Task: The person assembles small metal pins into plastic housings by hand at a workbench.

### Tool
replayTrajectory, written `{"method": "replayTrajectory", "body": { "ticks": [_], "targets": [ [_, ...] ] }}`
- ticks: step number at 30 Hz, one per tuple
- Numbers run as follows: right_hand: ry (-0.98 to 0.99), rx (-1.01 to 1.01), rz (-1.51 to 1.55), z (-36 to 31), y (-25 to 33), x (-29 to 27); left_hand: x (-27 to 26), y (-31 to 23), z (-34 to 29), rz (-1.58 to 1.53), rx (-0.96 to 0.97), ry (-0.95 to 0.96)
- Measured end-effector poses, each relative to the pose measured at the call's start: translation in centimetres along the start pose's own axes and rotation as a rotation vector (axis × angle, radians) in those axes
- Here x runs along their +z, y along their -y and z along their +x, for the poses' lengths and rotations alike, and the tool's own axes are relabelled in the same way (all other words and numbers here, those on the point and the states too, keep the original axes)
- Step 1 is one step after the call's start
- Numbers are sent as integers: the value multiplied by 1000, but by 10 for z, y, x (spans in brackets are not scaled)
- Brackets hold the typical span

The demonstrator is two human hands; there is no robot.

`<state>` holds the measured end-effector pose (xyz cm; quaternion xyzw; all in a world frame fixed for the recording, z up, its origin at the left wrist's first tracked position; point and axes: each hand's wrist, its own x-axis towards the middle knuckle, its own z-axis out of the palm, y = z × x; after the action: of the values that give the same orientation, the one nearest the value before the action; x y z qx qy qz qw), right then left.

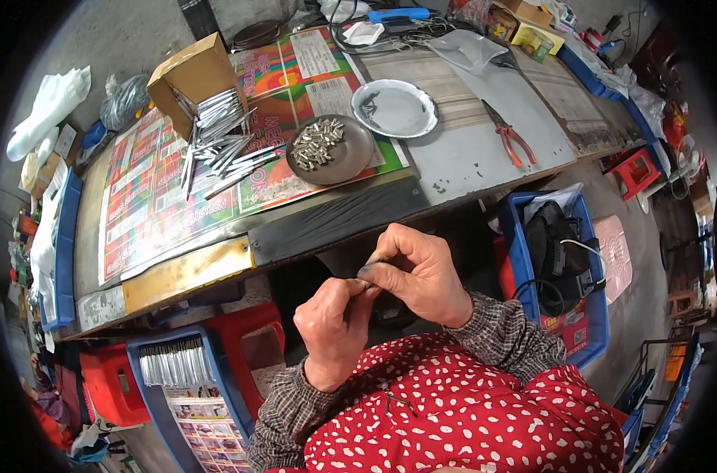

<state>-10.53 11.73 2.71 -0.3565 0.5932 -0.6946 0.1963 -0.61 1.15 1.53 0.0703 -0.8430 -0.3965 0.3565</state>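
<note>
Both hands meet in front of my red spotted apron, just off the table's near edge. The fingertips of my left hand [335,322] and my right hand [421,276] are pinched together at one spot. Whatever they hold there is hidden by the fingers or too small to name. Beyond them on the table, a dark round dish [351,160] carries a heap of short metal sleeves [317,143]. To its left, slim silvery rods [224,138] spill from a tipped cardboard box [187,71]. A white plate [406,110] with a few small dark bits stands behind the dish.
Red-handled pliers [510,135] lie at the table's right part. Under the near edge at left, a blue crate [150,394] holds rows of silvery rods [177,363]. A blue bin [595,315] with a black bag stands at right. Red stools [252,335] are below.
</note>
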Motion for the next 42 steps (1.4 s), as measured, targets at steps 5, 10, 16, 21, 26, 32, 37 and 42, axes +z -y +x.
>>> {"method": "replayTrajectory", "body": {
  "ticks": [5, 10, 16, 21, 26, 32, 37, 42],
  "targets": [
    [173, 145, 112, 2, 12, -10, -7, 5, -5, -165, -119, 143],
    [162, 47, -48, -3, 4, -8, -9, 8, -7, -291, -184, 199],
    [-17, 134, 16, -3, 10, 5, 0, 3, -7, 12, 62, -31],
    [13, 188, 121, -8, 6, 7, -7, 9, -17, -21, 23, -12],
    [13, 150, 97, -6, 1, 0, -49, 28, -38, 234, -68, -128],
    [-2, 147, -6, -5, 1, -4, -140, 76, -83, 794, -299, -196],
    [42, 177, -20, 1, -3, -2, -199, 111, -122, 1079, -551, -148],
    [57, 176, -59, -2, -4, -3, -223, 134, -144, 1176, -566, -109]
  ]
}}
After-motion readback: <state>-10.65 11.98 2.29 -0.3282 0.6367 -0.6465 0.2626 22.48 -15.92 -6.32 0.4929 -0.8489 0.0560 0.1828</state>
